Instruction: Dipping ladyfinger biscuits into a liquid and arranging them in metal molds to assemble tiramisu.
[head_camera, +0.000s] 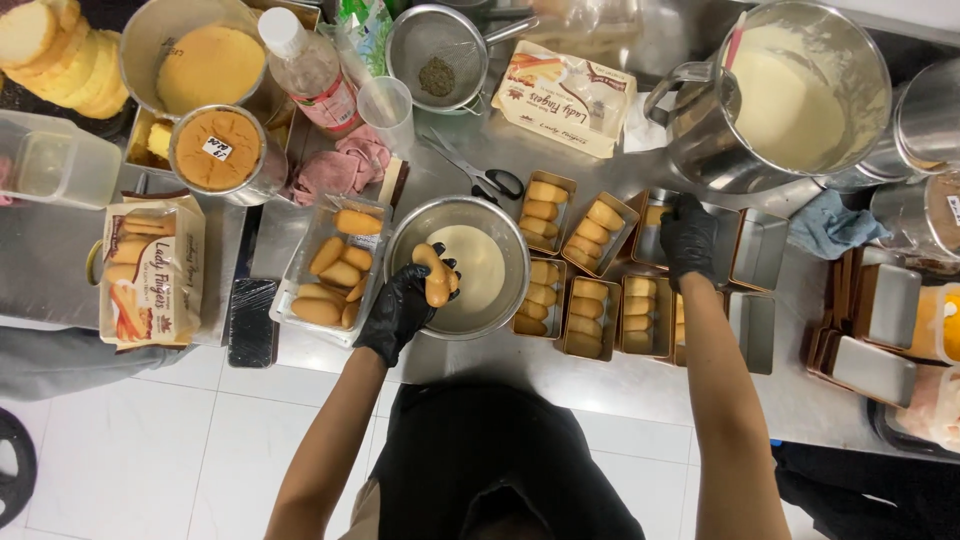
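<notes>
Left hand (400, 310): I see the black glove grasping an oblong tan sponge finger biscuit (437, 275) over the round steel bowl of pale liquid (470, 255), frame centre.
Right hand (688, 238): pressing into a small gold rectangular tin (652, 230), centre right (grip unclear).
Advice: I'd dip briefly, drain, then lay flat.

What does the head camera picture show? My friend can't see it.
A left hand in a black glove holds a finger biscuit over a metal bowl of pale liquid. The gloved right hand rests on small gold tins of biscuits.

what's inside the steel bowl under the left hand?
The steel bowl holds pale liquid. The left hand holds a biscuit over it, hiding part of the liquid.
</notes>
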